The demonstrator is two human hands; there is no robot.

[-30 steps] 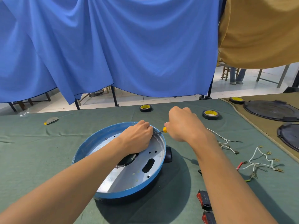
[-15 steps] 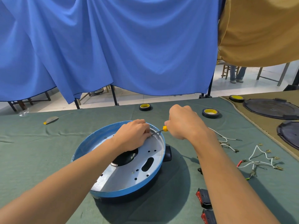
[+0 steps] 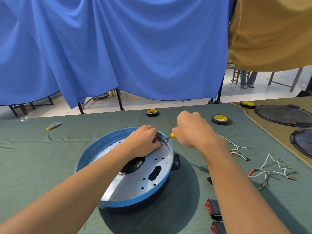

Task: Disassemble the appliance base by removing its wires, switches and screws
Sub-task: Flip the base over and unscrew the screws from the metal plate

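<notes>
Evidently the right hand (image 3: 192,130) grips a screwdriver (image 3: 172,135) aimed into the appliance base (image 3: 135,202). The left hand (image 3: 143,142) curls alongside, likely steadying; whether it holds anything is hidden.

Big blue cloth curtain (image 3: 135,48) hangs behind, tan cloth (image 3: 270,31) beside it at right. Dark green table cover (image 3: 42,157) below. Two black tape rolls with yellow middles (image 3: 152,112) (image 3: 220,119) near far edge, a third (image 3: 247,104) on brown mat (image 3: 278,132) at right, near two round black plastic lids (image 3: 283,115) (image 3: 302,142).
</notes>
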